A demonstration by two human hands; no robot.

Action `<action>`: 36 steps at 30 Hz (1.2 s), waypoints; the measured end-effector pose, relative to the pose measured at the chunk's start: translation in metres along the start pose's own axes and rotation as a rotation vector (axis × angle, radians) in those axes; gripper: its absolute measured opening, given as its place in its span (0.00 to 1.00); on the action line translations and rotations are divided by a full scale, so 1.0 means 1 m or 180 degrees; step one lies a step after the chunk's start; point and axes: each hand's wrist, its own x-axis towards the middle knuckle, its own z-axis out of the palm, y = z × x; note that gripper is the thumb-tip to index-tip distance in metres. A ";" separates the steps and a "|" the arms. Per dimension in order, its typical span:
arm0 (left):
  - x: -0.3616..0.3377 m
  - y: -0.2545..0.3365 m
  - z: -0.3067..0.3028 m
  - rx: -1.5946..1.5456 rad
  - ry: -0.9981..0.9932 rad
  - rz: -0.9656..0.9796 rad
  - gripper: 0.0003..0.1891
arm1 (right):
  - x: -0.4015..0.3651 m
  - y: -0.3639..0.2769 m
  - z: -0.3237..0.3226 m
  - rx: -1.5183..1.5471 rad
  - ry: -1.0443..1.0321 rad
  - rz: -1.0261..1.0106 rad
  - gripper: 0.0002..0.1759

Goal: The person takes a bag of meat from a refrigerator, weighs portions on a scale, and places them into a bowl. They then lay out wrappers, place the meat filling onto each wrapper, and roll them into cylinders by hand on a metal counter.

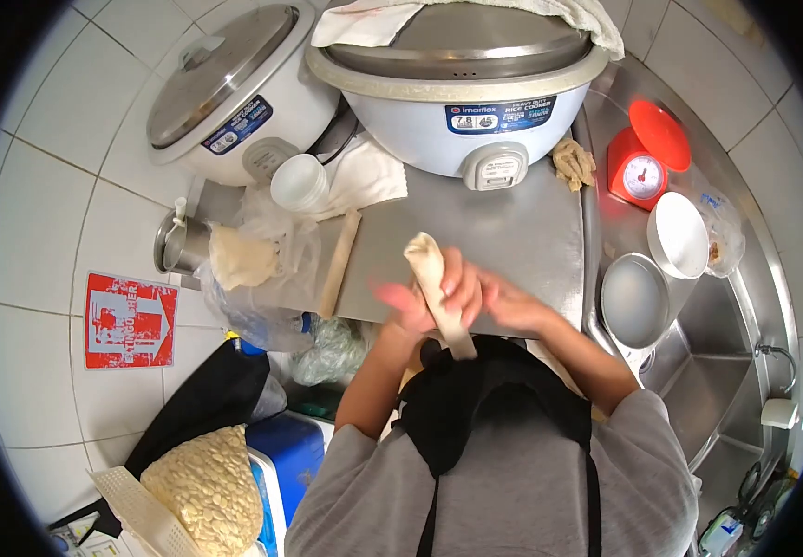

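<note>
A long cream-coloured roll of what looks like dough (427,265) lies across the palm of my left hand (417,302). Its creased, folded end points away from me, and its lower end reaches my black apron (457,399). The fingers of my left hand curl over the roll from the right side, while the thumb sticks out to the left. My right hand (508,304) is right beside those fingers, smeared by motion. Left of my hands, a pale wooden stick (341,265) lies on the steel counter (531,241), near flat pale sheets (243,257) in clear plastic.
Two large rice cookers (364,93) (243,121) stand at the back. White bowls (299,183) sit by a cloth (369,176). To the right are a red scale (626,167), a white bowl (678,235), a basin (636,299) and the sink (712,325). A bag of pale pieces (204,492) sits lower left.
</note>
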 end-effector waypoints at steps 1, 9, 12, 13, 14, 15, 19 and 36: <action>0.003 0.009 0.003 0.1236 0.0480 0.0112 0.29 | -0.005 -0.001 0.008 0.0207 -0.0344 0.0183 0.30; -0.018 0.039 -0.008 0.2390 0.2178 0.1420 0.19 | 0.014 -0.060 0.007 -0.2356 0.0054 0.0548 0.18; -0.033 0.058 -0.009 0.4601 0.2137 0.1265 0.26 | 0.018 -0.084 -0.007 -0.3241 -0.0073 0.0529 0.15; -0.037 0.062 -0.009 0.6657 0.1849 0.0696 0.29 | 0.021 -0.088 -0.012 -0.3799 -0.0282 0.0351 0.15; -0.031 0.053 0.000 0.6653 0.1854 0.0695 0.29 | 0.023 -0.091 -0.014 -0.4345 -0.0517 0.0175 0.16; -0.022 0.037 0.008 0.6717 0.1673 -0.0076 0.29 | 0.024 -0.095 -0.011 -0.4345 -0.0534 0.0175 0.16; -0.021 0.005 -0.013 0.6927 0.1462 -0.1616 0.29 | 0.040 -0.131 0.016 -0.5570 -0.1449 0.0873 0.18; -0.010 -0.037 -0.019 0.2934 0.1578 0.0323 0.12 | -0.187 -0.083 -0.060 -0.5356 0.1950 0.2291 0.17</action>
